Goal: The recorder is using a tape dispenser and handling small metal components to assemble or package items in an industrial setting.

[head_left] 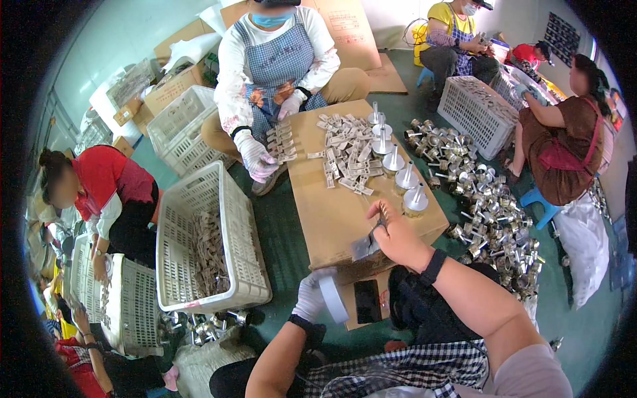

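My left hand point(310, 295), in a white glove, grips a pale thick band point(332, 299) that looks like a roll of tape seen edge-on. My right hand point(401, 239) is bare, its fingers curled over the near edge of the cardboard box table point(318, 229). At its fingertips is a blurred grey flat piece point(364, 247); its kind is unclear. Beyond the hand, several metal parts point(407, 178) with round bases and upright stems stand along the table's right side. A heap of small beige clip-like pieces point(348, 149) lies to their left.
Across the table sits a co-worker point(279, 60) with a gloved hand near the box. A white crate point(225, 232) holding beige pieces stands left. Metal parts point(491, 225) are piled on the floor at right. A dark phone-like slab point(367, 302) lies below the table edge.
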Tool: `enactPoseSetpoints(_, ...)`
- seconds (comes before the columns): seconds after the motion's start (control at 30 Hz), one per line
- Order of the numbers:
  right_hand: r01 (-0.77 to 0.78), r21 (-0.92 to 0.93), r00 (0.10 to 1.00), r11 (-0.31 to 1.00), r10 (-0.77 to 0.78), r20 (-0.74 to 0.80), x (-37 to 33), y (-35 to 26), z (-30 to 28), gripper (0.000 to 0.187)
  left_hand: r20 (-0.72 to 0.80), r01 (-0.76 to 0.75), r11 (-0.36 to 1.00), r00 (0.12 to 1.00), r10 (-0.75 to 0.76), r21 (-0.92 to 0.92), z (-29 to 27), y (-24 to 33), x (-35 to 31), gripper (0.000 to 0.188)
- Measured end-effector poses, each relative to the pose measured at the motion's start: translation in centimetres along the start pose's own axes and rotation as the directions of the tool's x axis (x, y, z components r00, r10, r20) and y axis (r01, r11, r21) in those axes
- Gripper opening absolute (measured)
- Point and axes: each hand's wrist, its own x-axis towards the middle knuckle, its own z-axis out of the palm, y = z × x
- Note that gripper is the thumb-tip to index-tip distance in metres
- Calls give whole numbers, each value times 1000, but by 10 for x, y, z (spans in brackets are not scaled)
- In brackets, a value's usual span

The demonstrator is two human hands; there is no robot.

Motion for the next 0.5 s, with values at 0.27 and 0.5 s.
enactPoseSetpoints(0.27, -24, -370, 995, 929, 58, 82, 0, 9, 2, 41, -3, 146, 978, 989, -149, -150, -9, -2, 5, 19)
enactPoseSetpoints(0.5, 20, -596, 952, 803, 168, 258, 1, -2, -1, 50, -24, 94, 995, 995, -95, -41, 1, 2, 0, 20)
